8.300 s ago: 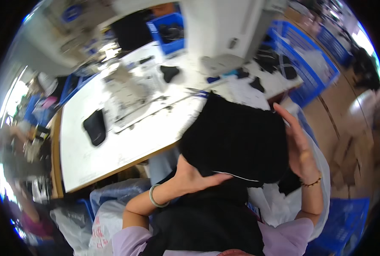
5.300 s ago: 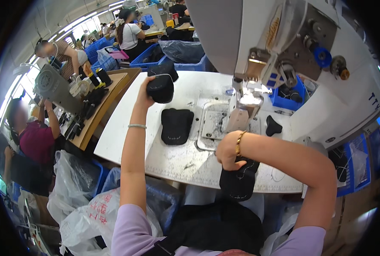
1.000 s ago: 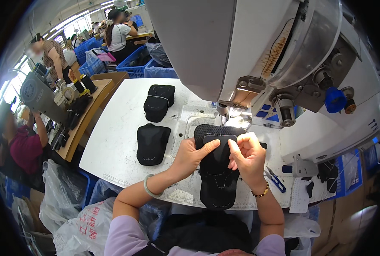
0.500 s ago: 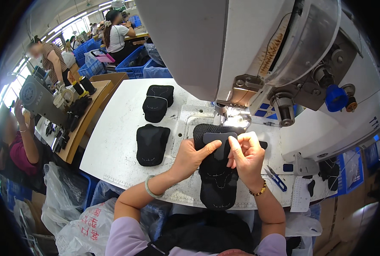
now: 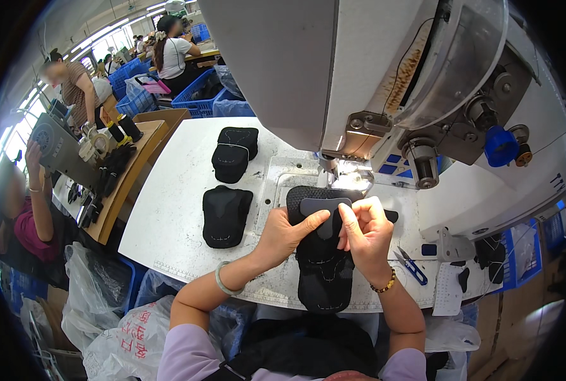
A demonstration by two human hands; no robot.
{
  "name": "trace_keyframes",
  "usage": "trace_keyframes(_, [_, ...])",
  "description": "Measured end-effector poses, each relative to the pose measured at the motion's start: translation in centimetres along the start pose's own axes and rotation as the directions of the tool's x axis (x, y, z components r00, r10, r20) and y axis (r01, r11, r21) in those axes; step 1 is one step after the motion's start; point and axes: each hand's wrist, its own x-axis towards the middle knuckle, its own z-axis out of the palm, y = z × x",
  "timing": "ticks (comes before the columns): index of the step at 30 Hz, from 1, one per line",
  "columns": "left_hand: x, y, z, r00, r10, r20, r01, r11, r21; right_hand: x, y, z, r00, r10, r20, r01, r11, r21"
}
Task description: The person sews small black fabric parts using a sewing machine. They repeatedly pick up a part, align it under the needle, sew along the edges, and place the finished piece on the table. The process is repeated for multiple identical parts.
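A dark grey curved patch (image 5: 324, 205) lies across a black fabric shoe-upper piece (image 5: 302, 194), just in front of the sewing machine's lit needle area (image 5: 350, 174). My left hand (image 5: 284, 236) grips the left side of the patch and fabric, thumb on top. At the patch's right end, my right hand (image 5: 367, 233) pinches the edge between thumb and fingers. Below my hands, a further stack of black pieces (image 5: 324, 286) reaches over the table's front edge. The fingertips under the fabric are hidden.
Left on the white table (image 5: 168, 209) lie a tied black bundle (image 5: 235, 154) and a black stack (image 5: 226, 217). Blue-handled thread snips (image 5: 412, 267) rest to the right. The machine head (image 5: 276, 70) overhangs the far side. Co-workers sit and stand beyond, among blue crates (image 5: 197, 95).
My hands and the patch have hardly shifted, the patch a touch to the left. At the far left, a co-worker's raised arm has moved slightly.
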Motion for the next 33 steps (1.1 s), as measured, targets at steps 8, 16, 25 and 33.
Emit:
trace_keyframes(8, [0.0, -0.1, 0.0, 1.000, 0.011, 0.001, -0.011, 1.000, -0.002, 0.0, 0.2, 0.0, 1.000, -0.004, -0.002, 0.004, 1.000, -0.005])
trace_keyframes(16, [0.1, -0.1, 0.4, 0.998, 0.012, -0.066, -0.015, 0.998, -0.053, -0.8, 0.9, -1.8, 0.899, -0.422, -0.112, 0.364, 0.866, -0.344])
trace_keyframes(25, [-0.5, 1.4, 1.4, 0.986, -0.001, -0.166, -0.023, 0.990, -0.140, 0.8, 2.6, -3.6, 0.329, -0.774, 0.542, 0.713, -0.173, -0.680])
trace_keyframes(33, [-0.6, 3.6, 0.0, 0.973, -0.040, -0.227, -0.005, 0.981, -0.192, 2.5, -0.4, -1.0, 0.441, -0.705, 0.556, 0.845, 0.118, -0.521])
